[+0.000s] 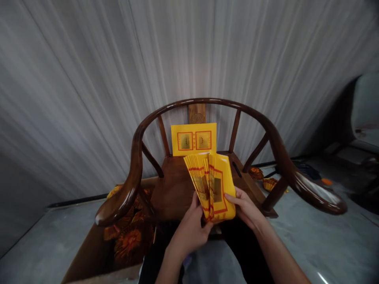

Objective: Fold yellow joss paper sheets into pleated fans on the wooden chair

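Between my hands is a folded stack of yellow joss paper (217,189) with red borders and dull gold squares, its pleats fanned out toward the upper left. My left hand (194,225) grips the fanned pleats at their lower end. On the right edge, my right hand (242,203) holds the stack with the thumb on its front face. Behind it, a flat yellow joss paper sheet (194,148) with two gold squares leans against the chair's backrest. A dark slim stick, perhaps a pen (237,169), lies on the seat to the right.
The wooden chair (171,185) has a curved armrest rail around the seat. At lower left, a cardboard box (85,252) holds several folded orange-red paper pieces (128,240). More folded paper pieces (270,183) lie on the floor at right. A grey curtain (189,51) hangs behind.
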`<state>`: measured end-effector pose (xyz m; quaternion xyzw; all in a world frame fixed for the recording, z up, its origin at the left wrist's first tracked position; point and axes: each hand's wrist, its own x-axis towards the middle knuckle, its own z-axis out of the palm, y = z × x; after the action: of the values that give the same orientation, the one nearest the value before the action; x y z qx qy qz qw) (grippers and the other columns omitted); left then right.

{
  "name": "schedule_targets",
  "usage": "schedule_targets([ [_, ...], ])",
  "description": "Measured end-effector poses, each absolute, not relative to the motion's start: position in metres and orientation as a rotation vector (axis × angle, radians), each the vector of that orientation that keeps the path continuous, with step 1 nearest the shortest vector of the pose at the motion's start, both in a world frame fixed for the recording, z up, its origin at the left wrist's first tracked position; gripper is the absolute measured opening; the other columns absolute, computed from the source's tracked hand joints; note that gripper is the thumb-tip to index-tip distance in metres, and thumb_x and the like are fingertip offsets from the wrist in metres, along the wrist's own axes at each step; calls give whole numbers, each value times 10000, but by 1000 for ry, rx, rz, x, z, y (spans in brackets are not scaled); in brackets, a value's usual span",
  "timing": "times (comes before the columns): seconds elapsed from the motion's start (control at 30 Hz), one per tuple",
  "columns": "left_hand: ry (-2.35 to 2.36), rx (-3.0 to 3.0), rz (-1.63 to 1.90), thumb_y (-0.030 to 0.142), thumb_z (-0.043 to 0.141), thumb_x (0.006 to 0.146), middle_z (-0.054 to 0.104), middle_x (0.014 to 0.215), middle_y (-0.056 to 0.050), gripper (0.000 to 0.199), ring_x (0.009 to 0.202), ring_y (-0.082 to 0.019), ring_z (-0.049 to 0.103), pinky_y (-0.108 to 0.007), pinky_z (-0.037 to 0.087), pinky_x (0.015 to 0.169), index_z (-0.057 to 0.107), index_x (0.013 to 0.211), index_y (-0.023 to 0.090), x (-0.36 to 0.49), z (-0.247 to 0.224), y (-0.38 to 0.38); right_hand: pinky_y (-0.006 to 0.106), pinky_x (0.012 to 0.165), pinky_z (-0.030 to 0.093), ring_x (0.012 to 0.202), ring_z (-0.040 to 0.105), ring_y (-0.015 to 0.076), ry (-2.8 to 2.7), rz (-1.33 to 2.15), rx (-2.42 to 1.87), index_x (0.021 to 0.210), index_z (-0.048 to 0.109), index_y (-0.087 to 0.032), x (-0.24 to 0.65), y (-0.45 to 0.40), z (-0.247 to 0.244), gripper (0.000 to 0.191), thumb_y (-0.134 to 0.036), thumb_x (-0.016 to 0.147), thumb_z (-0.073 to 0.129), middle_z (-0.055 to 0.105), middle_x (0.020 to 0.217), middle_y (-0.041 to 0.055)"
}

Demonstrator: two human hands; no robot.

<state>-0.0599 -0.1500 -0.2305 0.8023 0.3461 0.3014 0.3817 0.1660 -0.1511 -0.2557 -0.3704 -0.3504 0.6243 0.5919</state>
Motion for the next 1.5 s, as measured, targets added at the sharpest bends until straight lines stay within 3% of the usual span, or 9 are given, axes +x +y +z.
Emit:
schedule_targets([
  [0.07, 786, 1976, 930, 128, 716, 806, 375, 1660, -109, 702, 1552, -322, 367, -477, 290, 1301, 546, 1478, 240, -51, -212, -128, 345, 849, 635, 921, 783, 228, -839, 1214, -864, 1172, 724, -208, 169, -136, -232, 482, -328, 747, 918, 806, 1149, 76],
  [0.17, 669, 1737, 1119, 242, 763, 849, 600, 1452, -117, 659, 1372, -286, 583, -474, 453, 1192, 485, 1446, 228, -36, -183, -90, 344, 869, 635, 952, 770, 225, -926, 897, -837, 1123, 728, -228, 172, -110, -195, 469, -370, 724, 932, 803, 1157, 56],
  [0.23, 652, 1657, 1197, 259, 790, 838, 655, 1388, -111, 659, 1286, -278, 647, -473, 497, 1145, 482, 1420, 232, -29, -172, -68, 362, 894, 631, 998, 763, 239, -1017, 808, -836, 1137, 725, -238, 169, -95, -178, 464, -411, 749, 911, 794, 1184, 59],
  [0.53, 727, 1494, 1323, 246, 829, 778, 624, 1445, -135, 777, 1335, -287, 625, -495, 442, 1201, 454, 1459, 225, -23, -206, -37, 412, 971, 595, 1069, 739, 260, -1054, 666, -875, 1110, 707, -236, 135, -68, -193, 352, -435, 844, 821, 786, 1166, 68],
  [0.87, 789, 1495, 1560, 281, 903, 711, 686, 1339, -111, 713, 1237, -284, 688, -510, 505, 1146, 520, 1310, 226, -32, -172, -41, 444, 1049, 556, 1164, 704, 265, -1182, 603, -860, 1158, 700, -248, 117, -61, -173, 312, -430, 910, 749, 741, 1274, 77],
  [1.2, 661, 1470, 1497, 311, 890, 735, 674, 1351, -111, 757, 1223, -292, 696, -524, 518, 1134, 462, 1356, 245, -30, -169, -40, 458, 1101, 536, 1230, 662, 279, -1189, 671, -931, 1419, 553, -276, 111, -72, -169, 585, -467, 902, 751, 695, 1331, 102],
  [1.5, 697, 1523, 1473, 331, 867, 770, 604, 1430, -133, 823, 1326, -293, 628, -502, 503, 1145, 353, 1408, 256, -31, -172, -41, 429, 1211, 426, 1385, 560, 253, -1224, 699, -899, 1526, 449, -298, 110, -76, -171, 656, -509, 952, 686, 576, 1519, 85],
])
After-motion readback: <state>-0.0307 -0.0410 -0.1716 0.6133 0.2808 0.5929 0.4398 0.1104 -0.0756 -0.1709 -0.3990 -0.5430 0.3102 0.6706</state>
